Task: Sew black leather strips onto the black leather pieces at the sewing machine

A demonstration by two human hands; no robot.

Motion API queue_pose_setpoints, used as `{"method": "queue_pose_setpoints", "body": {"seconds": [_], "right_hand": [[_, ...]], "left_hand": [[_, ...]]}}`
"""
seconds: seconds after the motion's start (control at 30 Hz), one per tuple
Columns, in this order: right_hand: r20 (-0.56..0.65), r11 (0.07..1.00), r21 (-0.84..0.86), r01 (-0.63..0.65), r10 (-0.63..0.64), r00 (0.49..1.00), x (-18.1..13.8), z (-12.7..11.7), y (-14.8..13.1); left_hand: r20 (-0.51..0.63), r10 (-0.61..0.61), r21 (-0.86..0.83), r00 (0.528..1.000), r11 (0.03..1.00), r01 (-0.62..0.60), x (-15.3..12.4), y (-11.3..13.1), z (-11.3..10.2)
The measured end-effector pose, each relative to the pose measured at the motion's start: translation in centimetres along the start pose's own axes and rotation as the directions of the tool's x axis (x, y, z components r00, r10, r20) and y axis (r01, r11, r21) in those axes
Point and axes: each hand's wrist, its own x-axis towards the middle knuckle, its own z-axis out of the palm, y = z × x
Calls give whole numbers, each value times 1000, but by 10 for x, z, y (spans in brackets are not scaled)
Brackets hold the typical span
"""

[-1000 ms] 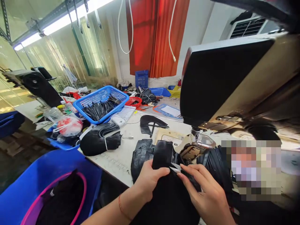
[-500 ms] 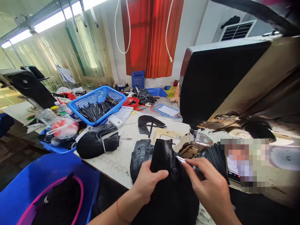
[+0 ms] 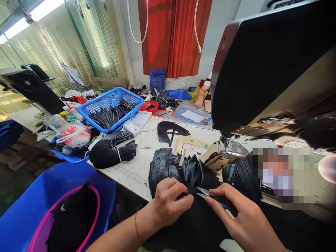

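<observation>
My right hand (image 3: 237, 208) grips a pair of thread snips (image 3: 204, 192), their pointed blades apart and aimed left toward my other hand. Closed in a pinch, my left hand (image 3: 172, 203) holds a black leather-like piece (image 3: 194, 224) that hangs over the table's front edge. The blade tips are close to the held piece; whether they touch it I cannot tell. Just behind my hands lie a bundle of black pieces (image 3: 162, 164) and a stack of folded black strips (image 3: 193, 169), beside the sewing machine's needle area (image 3: 227, 141).
The sewing machine head (image 3: 262, 66) overhangs the right side. A curved bundle of black pieces (image 3: 110, 150) and a blue basket (image 3: 86, 110) of black strips stand left. Below is a blue bin (image 3: 18, 199) with a pink-rimmed tub (image 3: 97, 206). A co-worker's arm (image 3: 201, 95) reaches in behind.
My left hand has turned over and lowered the black piece, uncovering the folded strips behind it. The snips have moved down, and their blades now show apart. The view has shifted.
</observation>
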Motion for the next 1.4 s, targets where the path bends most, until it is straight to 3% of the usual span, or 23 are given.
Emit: {"method": "queue_pose_setpoints", "body": {"seconds": [0.2,0.37,0.5,0.6,0.67,0.7,0.73,0.77,0.8,0.83,0.87,1.0,1.1,1.27,1.4], "right_hand": [[73,996,-64,67,-63,995,6,7,4],[114,989,-144,29,-13,993,12,-3,4],[268,985,-173,7,40,963,24,-11,1],[219,982,-177,-73,112,969,32,-21,4],[78,987,-97,-125,133,988,30,-29,8],[3,988,-46,-149,149,989,26,-32,10],[-57,984,0,-176,176,983,21,-35,12],[-87,977,30,-213,215,973,15,-37,16],[-100,964,45,-262,265,959,9,-37,20],[-101,946,51,-321,324,941,3,-37,26],[-99,924,46,-381,383,918,-3,-35,34],[-216,868,-50,-494,474,854,-15,-34,76],[-243,841,-212,-497,447,861,-15,-37,106],[-125,809,-299,-505,492,862,2,-22,121],[-81,747,-373,-550,565,821,21,-1,121]], "left_hand": [[-3,150,92,989,985,-149,7,6,3],[55,224,82,973,970,-228,7,5,5],[75,294,32,953,954,-297,4,4,6],[62,195,-122,979,975,-186,5,1,3],[37,-106,-294,994,949,112,10,-9,-2],[65,-313,-380,947,870,314,13,-17,-4],[130,-508,-441,851,739,509,16,-27,-7],[224,-656,-457,721,583,672,20,-39,-8],[329,-731,-440,598,442,782,23,-52,-10],[406,-756,-393,514,364,845,26,-67,-10],[431,-766,-326,477,360,874,28,-81,-10],[376,-792,-197,482,440,876,25,-124,0],[300,-816,-116,494,483,868,19,-129,6],[150,-674,59,724,737,674,15,-93,5],[243,-594,52,767,798,601,11,-53,-2]]}}
